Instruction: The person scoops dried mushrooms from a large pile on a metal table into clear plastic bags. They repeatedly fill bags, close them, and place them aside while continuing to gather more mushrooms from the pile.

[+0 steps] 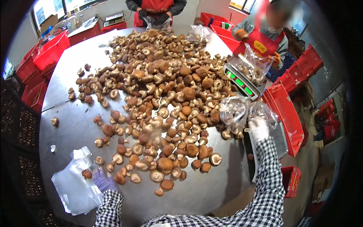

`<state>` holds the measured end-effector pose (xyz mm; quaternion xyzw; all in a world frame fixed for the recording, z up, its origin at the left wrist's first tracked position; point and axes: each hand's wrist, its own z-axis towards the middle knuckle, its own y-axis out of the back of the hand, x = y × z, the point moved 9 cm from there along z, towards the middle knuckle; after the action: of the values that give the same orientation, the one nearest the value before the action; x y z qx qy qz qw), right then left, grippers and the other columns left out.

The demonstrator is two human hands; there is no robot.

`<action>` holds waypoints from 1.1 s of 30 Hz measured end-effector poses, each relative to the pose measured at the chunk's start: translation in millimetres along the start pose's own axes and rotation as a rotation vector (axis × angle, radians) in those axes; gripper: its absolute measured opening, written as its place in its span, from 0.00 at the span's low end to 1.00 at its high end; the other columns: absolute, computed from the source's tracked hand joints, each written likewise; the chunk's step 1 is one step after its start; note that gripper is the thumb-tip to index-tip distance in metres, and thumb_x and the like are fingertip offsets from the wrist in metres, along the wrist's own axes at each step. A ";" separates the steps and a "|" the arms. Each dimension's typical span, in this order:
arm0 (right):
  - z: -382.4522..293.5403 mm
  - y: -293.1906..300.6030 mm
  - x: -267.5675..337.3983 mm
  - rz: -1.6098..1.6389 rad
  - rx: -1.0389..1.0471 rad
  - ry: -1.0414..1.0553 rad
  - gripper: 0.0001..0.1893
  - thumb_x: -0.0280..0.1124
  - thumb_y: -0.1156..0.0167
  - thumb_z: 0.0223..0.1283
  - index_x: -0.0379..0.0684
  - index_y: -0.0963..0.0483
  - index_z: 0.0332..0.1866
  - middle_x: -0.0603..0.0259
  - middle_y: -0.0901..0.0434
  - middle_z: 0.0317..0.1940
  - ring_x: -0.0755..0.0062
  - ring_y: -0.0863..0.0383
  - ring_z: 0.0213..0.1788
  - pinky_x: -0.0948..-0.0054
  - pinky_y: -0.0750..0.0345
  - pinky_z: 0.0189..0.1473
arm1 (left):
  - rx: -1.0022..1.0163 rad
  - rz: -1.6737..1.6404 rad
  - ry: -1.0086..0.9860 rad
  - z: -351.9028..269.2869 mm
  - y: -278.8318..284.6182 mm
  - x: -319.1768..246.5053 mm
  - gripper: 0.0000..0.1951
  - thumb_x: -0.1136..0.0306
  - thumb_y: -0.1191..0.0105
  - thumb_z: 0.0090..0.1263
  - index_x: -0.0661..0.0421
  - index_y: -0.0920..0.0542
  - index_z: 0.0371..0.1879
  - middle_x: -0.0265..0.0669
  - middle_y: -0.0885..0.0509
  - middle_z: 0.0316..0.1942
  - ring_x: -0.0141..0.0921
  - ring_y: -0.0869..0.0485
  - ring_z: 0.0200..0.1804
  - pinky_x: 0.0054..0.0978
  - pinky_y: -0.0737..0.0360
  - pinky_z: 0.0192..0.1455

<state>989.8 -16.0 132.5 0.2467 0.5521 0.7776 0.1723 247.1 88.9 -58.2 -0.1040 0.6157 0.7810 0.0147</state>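
My left hand [104,179], in a purple glove, lies on the table with its fingers apart. It touches the right edge of a stack of clear plastic bags [76,184]. One shiitake mushroom [86,174] rests on those bags, just left of my fingertips. On the right, my white-gloved right hand [258,129] grips a clear plastic bag [263,111] above a weighing scale [279,139]; its fingertips are partly hidden. Another clear bag [234,113] with mushrooms in it stands just left of that hand. A large heap of shiitake mushrooms [164,93] spreads across the metal table [198,193].
A digital scale [241,79] with a lit green display holds a bag of mushrooms. Beside it stands a person in a red apron [262,44]; another person [157,11] handles a bag at the far edge. Red crates [283,119] line the right, with more red crates [52,51] at left.
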 end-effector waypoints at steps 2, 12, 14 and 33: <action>-49.2 -45.5 51.8 0.326 0.033 0.195 0.14 0.34 0.32 0.55 0.37 0.18 0.42 0.51 0.16 0.45 0.54 0.18 0.53 0.64 0.23 0.58 | 0.036 0.007 0.022 -1.9 -0.9 4.4 0.26 0.64 0.44 0.69 0.59 0.25 0.66 0.50 0.30 0.70 0.50 0.37 0.74 0.47 0.43 0.78; -144.0 -161.1 175.4 0.763 0.168 -0.004 0.37 0.27 0.34 0.53 0.43 0.35 0.73 0.47 0.31 0.70 0.51 0.34 0.73 0.59 0.38 0.77 | 0.024 0.015 0.042 0.0 10.7 0.1 0.25 0.63 0.44 0.70 0.60 0.24 0.64 0.48 0.30 0.70 0.48 0.36 0.73 0.46 0.43 0.78; -131.5 -162.8 194.4 0.715 0.242 0.079 0.37 0.34 0.33 0.54 0.43 0.34 0.72 0.47 0.33 0.71 0.50 0.34 0.72 0.60 0.37 0.75 | 0.025 0.002 0.034 1.0 -0.7 6.8 0.25 0.64 0.44 0.70 0.59 0.24 0.64 0.48 0.30 0.70 0.48 0.36 0.73 0.46 0.43 0.78; -22.7 -186.9 332.9 0.096 0.527 0.478 0.38 0.56 0.44 0.64 0.57 0.43 0.78 0.34 0.46 0.75 0.41 0.46 0.77 0.43 0.43 0.75 | -0.164 -0.612 -0.114 43.7 59.7 -72.9 0.18 0.70 0.49 0.71 0.62 0.21 0.58 0.48 0.24 0.60 0.44 0.27 0.64 0.41 0.31 0.69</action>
<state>703.3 208.2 14.4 0.1195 0.7463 0.6513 -0.0678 303.1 124.4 21.8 -0.2415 0.4889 0.7919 0.2749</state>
